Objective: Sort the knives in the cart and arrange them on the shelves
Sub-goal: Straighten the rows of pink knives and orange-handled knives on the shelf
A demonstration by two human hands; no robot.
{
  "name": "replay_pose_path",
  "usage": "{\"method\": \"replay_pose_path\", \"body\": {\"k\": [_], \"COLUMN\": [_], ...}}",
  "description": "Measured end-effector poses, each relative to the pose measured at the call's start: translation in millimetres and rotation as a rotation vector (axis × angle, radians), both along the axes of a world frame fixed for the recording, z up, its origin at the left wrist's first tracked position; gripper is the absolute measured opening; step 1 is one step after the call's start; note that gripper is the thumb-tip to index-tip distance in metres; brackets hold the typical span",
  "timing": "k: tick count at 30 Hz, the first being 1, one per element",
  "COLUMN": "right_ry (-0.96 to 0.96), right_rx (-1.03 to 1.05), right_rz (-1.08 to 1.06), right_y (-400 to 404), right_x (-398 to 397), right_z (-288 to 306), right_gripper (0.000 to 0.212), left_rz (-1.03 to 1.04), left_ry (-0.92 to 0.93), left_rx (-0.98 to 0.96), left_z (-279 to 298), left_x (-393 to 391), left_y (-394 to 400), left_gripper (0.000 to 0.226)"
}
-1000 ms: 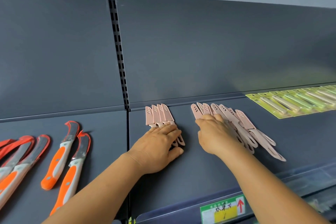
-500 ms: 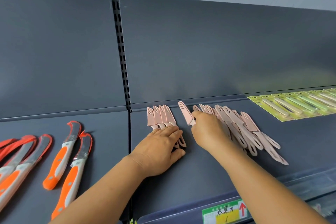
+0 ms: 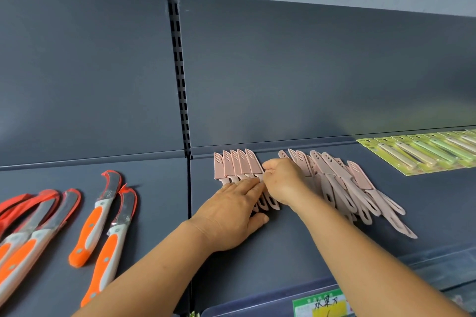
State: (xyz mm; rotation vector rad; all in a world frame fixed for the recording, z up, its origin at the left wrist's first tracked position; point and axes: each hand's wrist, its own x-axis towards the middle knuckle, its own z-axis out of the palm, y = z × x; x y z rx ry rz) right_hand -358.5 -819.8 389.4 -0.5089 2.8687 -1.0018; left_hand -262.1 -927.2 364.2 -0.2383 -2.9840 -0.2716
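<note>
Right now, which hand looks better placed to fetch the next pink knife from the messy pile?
Probably the right hand: it sits beside the loose pile, while the left hand lies flat on the neat row.

— What do we see of the person by the shelf (image 3: 296, 252)?
— Two bare forearms and two hands, left hand (image 3: 231, 213) and right hand (image 3: 283, 183); no sleeves, gloves, rings or watch we can make out.

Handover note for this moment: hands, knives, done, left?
Left hand: flat on the handles of the neat pink row, five knives.
Right hand: pinching the row's rightmost knife, setting it in place.
Done: five pink knives lined up at the shelf back.
Left: the loose pink pile to the right needs lining up.
</note>
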Motion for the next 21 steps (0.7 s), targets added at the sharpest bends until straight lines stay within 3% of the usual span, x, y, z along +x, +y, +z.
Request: {"method": "replay_pose_path", "body": {"k": [8,11,15,21], "right_ry": [0.199,0.245,0.266,0.26], "right_rx": [0.533,0.506,0.452,0.425], "right_rz": [0.068,0.18,0.11,0.067], "right_y": [43.1,48.6,55.8,58.4], "right_x": [2.5,4.7,0.7,-3.0], "right_z": [4.0,-6.4,-9.8,-9.4], "right_gripper": [0.014,0.02,0.035,0.029], "left_rz": [-0.03,-0.038,-0.011,0.046], "left_ry": [-0.018,-0.021,0.006,0.065], "left_rx": [-0.083,-0.095,-0.095,-0.128], "left_z": [6.4,7.3,5.9,5.9], "left_x": [-9.0,-15.3,-16.9,-16.9], "left_y": [6.5,14.9,22.4,27.3], "left_gripper": [0.066,0.062,0.056,0.045]}}
